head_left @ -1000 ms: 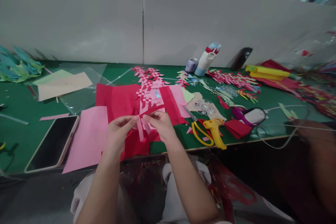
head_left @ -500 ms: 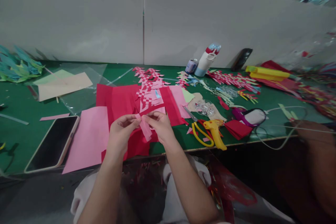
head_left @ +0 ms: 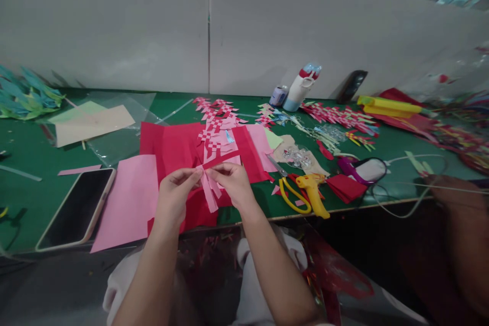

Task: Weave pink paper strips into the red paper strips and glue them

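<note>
Both my left hand (head_left: 176,191) and my right hand (head_left: 233,183) pinch the upper part of pink paper strips (head_left: 210,193) between thumb and forefinger. The strips hang down from my fingertips, their lower ends spread apart. Below and behind my hands lie red paper sheets (head_left: 173,142), with a pink paper sheet (head_left: 135,193) to the left. Just beyond my fingers, red-and-pink woven paper pieces (head_left: 214,125) lie in zigzag rows over pink paper. How the strips join at my fingertips is hidden.
Right of my hands are yellow-handled scissors (head_left: 290,196), a yellow glue gun (head_left: 315,193) and folded red paper (head_left: 347,188). A phone (head_left: 76,209) lies at left. A bottle (head_left: 302,89) and a can (head_left: 278,96) stand by the wall. Another person's hand (head_left: 443,186) is at far right.
The lower ends of the pink strips have spread apart and hang straighter. My hands have stayed in nearly the same place, still pinching them.
</note>
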### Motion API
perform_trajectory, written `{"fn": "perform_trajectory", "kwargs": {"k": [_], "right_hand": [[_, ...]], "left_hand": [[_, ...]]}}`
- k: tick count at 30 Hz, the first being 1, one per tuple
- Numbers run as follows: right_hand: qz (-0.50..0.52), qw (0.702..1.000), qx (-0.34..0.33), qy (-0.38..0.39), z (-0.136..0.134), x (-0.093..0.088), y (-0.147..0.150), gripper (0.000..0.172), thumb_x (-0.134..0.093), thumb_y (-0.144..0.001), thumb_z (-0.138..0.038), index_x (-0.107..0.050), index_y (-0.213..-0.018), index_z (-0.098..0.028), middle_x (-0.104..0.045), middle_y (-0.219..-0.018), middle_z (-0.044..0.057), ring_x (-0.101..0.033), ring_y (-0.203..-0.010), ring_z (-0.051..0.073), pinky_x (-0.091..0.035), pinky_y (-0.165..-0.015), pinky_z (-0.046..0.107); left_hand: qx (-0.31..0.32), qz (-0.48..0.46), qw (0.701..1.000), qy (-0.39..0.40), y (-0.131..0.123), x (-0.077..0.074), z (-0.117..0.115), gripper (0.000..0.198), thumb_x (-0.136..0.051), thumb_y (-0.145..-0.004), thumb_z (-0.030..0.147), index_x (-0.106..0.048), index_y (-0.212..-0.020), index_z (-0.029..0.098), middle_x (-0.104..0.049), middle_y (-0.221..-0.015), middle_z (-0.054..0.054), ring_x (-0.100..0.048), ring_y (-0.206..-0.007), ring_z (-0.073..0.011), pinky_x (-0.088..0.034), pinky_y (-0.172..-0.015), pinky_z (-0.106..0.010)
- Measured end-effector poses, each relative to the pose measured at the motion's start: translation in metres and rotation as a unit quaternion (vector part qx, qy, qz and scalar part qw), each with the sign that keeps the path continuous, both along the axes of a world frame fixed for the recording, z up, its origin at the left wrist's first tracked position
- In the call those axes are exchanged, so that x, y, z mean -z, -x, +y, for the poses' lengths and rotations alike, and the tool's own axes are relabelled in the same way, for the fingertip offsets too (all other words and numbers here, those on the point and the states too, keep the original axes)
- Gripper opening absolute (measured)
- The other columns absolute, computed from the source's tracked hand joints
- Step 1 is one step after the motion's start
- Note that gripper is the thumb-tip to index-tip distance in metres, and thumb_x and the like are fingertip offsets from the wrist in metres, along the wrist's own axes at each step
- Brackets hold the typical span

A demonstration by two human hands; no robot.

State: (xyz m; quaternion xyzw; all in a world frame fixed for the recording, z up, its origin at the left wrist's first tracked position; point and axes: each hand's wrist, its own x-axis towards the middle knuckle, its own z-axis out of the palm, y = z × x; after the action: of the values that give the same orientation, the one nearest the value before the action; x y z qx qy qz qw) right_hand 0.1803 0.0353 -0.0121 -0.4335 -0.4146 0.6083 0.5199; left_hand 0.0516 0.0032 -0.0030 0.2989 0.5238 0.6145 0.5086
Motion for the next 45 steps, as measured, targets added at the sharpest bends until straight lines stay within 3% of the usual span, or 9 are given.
{"fn": "perform_trajectory", "kwargs": {"k": [13, 23, 27, 31, 37, 45], "right_hand": [[-0.009, 1.000, -0.029, 0.008, -0.002, 0.002, 0.000, 0.026, -0.082, -0.053, -0.032, -0.070, -0.068, -0.014, -0.068, -0.067, 0.002, -0.060, -0.064, 0.014, -0.049, -0.063, 0.026], [-0.060, 0.991, -0.119, 0.000, -0.004, 0.005, -0.004, 0.027, -0.079, -0.057, -0.034, -0.072, -0.073, -0.013, -0.069, -0.070, 0.002, -0.060, -0.063, 0.013, -0.046, -0.066, 0.026], [-0.115, 0.976, -0.180, -0.034, -0.007, 0.006, -0.007, 0.019, -0.074, -0.063, -0.030, -0.070, -0.071, -0.013, -0.066, -0.066, 0.001, -0.057, -0.060, 0.012, -0.045, -0.063, 0.025], [-0.158, 0.960, -0.225, -0.054, -0.008, 0.006, -0.012, 0.013, -0.070, -0.065, -0.027, -0.068, -0.065, -0.014, -0.061, -0.060, -0.002, -0.051, -0.056, 0.010, -0.039, -0.056, 0.021], [-0.210, 0.938, -0.265, -0.074, -0.010, 0.005, -0.020, 0.012, -0.066, -0.067, -0.025, -0.069, -0.064, -0.014, -0.057, -0.056, -0.003, -0.045, -0.054, 0.008, -0.034, -0.051, 0.019], [-0.261, 0.892, -0.359, -0.083, -0.008, 0.002, -0.036, 0.016, -0.070, -0.067, -0.028, -0.076, -0.074, -0.015, -0.070, -0.066, 0.002, -0.058, -0.061, 0.013, -0.041, -0.055, 0.020]], "left_hand": [[0.006, 0.008, 1.000, 0.015, -0.002, -0.001, 0.000, 0.032, -0.084, -0.051, 0.034, -0.069, -0.071, 0.014, -0.065, -0.066, -0.001, -0.055, -0.060, -0.0093, -0.047, -0.061, -0.023], [-0.012, 0.064, 0.998, -0.007, 0.002, -0.001, 0.001, 0.027, -0.080, -0.057, 0.036, -0.066, -0.069, 0.016, -0.061, -0.064, 0.001, -0.051, -0.058, -0.0086, -0.041, -0.057, -0.021], [-0.029, 0.064, 0.997, -0.007, 0.003, -0.001, 0.002, 0.026, -0.078, -0.059, 0.036, -0.064, -0.069, 0.016, -0.056, -0.061, 0.004, -0.045, -0.053, -0.0068, -0.036, -0.052, -0.020], [-0.024, 0.059, 0.998, -0.005, 0.005, 0.001, 0.004, 0.028, -0.078, -0.060, 0.037, -0.064, -0.071, 0.016, -0.058, -0.066, 0.002, -0.049, -0.058, -0.0086, -0.038, -0.055, -0.020], [-0.035, 0.062, 0.997, 0.001, 0.004, 0.000, 0.005, 0.029, -0.079, -0.057, 0.037, -0.064, -0.069, 0.015, -0.055, -0.061, 0.004, -0.045, -0.053, -0.0066, -0.036, -0.052, -0.019], [-0.087, 0.040, 0.995, -0.017, 0.014, 0.000, 0.007, 0.028, -0.079, -0.058, 0.036, -0.065, -0.073, 0.017, -0.060, -0.069, 0.002, -0.052, -0.060, -0.0076, -0.040, -0.055, -0.018]]}}
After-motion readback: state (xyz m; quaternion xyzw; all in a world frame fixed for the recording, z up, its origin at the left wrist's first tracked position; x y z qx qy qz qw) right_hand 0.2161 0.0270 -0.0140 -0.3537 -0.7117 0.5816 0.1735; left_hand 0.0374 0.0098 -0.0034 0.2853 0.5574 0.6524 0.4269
